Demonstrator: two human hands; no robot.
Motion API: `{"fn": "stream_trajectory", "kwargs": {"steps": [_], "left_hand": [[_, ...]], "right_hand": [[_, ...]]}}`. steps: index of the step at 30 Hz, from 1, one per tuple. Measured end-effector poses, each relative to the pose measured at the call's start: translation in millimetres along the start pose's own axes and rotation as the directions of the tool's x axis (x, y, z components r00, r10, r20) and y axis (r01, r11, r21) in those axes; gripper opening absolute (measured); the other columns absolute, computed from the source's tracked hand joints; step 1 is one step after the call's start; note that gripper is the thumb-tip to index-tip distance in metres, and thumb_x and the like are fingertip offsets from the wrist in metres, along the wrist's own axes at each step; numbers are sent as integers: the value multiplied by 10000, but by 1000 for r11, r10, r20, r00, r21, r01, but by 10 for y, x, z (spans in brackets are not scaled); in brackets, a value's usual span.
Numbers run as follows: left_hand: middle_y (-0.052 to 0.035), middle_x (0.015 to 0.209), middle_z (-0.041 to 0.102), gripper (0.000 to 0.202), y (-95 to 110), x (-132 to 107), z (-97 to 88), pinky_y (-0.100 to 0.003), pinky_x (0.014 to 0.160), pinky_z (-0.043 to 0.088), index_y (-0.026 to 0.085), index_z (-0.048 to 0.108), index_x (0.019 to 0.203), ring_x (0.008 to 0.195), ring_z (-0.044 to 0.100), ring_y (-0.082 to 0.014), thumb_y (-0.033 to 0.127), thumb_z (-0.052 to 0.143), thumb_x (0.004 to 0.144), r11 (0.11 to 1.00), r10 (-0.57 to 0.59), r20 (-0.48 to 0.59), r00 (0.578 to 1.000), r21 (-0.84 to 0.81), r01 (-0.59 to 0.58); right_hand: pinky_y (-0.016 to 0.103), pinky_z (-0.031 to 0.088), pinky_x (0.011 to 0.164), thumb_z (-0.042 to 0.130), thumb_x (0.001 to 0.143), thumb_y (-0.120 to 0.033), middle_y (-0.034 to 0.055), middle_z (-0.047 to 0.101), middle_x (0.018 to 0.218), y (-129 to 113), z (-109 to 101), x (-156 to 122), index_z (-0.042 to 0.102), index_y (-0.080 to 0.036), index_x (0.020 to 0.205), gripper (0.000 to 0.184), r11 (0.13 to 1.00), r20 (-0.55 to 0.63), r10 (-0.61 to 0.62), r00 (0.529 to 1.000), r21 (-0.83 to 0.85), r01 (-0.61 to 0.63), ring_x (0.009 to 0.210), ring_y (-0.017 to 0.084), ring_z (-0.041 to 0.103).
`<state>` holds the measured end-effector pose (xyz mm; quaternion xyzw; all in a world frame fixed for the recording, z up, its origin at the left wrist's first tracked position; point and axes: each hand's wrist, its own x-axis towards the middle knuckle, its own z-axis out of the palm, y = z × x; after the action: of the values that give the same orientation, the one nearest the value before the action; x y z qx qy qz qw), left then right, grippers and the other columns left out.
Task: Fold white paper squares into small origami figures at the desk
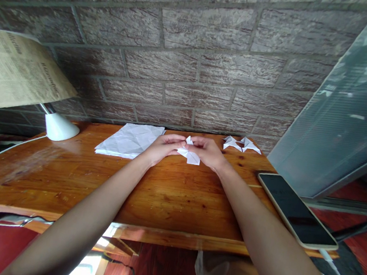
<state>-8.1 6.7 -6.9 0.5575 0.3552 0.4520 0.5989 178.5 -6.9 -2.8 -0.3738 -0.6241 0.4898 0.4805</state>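
Observation:
Between my two hands is a small piece of folded white paper (193, 158), with one point sticking up and a squarish flap hanging down. My left hand (164, 146) pinches its left side, thumb on top. From the right, my right hand (209, 151) grips it with the thumb across its front. Just left of my left hand lies a stack of creased white paper sheets (126, 140). Two folded paper shapes (242, 144) with pointed ends stand side by side beyond my right hand, near the back edge.
A wooden table (169, 202) runs along a brick wall (179, 65). At the left stands a lamp (59, 126) with a newspaper-print shade. A phone (297, 209) with a white cable (337, 272) plugged in lies at the right edge, by a translucent panel (344, 108).

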Motion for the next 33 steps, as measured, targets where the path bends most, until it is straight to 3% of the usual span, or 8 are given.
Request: {"fn": "stream_trajectory", "kwargs": {"steps": [4, 9, 13, 19, 25, 33], "left_hand": [[-101, 967, 773, 410, -31, 4, 38, -422, 970, 544, 156, 780, 911, 894, 723, -212, 394, 924, 610, 991, -71, 55, 996, -110, 77], [-95, 984, 779, 380, -13, 4, 76, -412, 1004, 528, 163, 778, 945, 936, 726, -204, 407, 887, 676, 991, -32, 13, 999, -133, 34], [-74, 1003, 774, 386, -12, 8, 75, -382, 972, 534, 177, 772, 959, 917, 718, -180, 384, 899, 659, 990, -20, 46, 999, -138, 26], [-70, 906, 763, 400, -47, 28, 71, -371, 919, 520, 159, 741, 852, 862, 714, -185, 454, 895, 631, 993, -18, -43, 999, -120, 13], [-25, 790, 712, 407, -52, 35, 89, -269, 755, 507, 147, 726, 740, 754, 647, -133, 476, 907, 583, 996, 78, -152, 985, -38, -85], [-17, 814, 725, 364, -102, 49, 103, -270, 789, 509, 157, 736, 786, 803, 676, -143, 341, 942, 549, 985, 79, -73, 994, -146, -89]], "right_hand": [[273, 468, 636, 904, 536, -453, -4, 725, 740, -29, -13, 18, 717, -182, 862, 463, 991, -108, 26, 994, 135, -11, 651, 140, 617], [274, 479, 663, 928, 493, -442, -18, 716, 709, -44, 27, 16, 695, -188, 837, 487, 972, -193, 56, 980, 235, -9, 637, 127, 611], [278, 478, 674, 944, 454, -437, -5, 721, 724, -55, 46, 13, 706, -178, 826, 512, 964, -226, 84, 970, 266, -21, 662, 133, 614], [248, 382, 583, 879, 553, -544, 11, 699, 746, -66, 44, 2, 729, -170, 727, 439, 994, -169, 54, 984, 98, -38, 675, 122, 543], [247, 331, 557, 840, 588, -607, 9, 637, 692, -84, 12, 0, 737, -164, 731, 477, 998, -166, 57, 985, 19, -54, 654, 118, 493], [268, 310, 562, 786, 652, -642, -30, 541, 595, -80, 47, 4, 663, -163, 641, 495, 990, -170, -126, 977, -81, 114, 569, 93, 391]]}}
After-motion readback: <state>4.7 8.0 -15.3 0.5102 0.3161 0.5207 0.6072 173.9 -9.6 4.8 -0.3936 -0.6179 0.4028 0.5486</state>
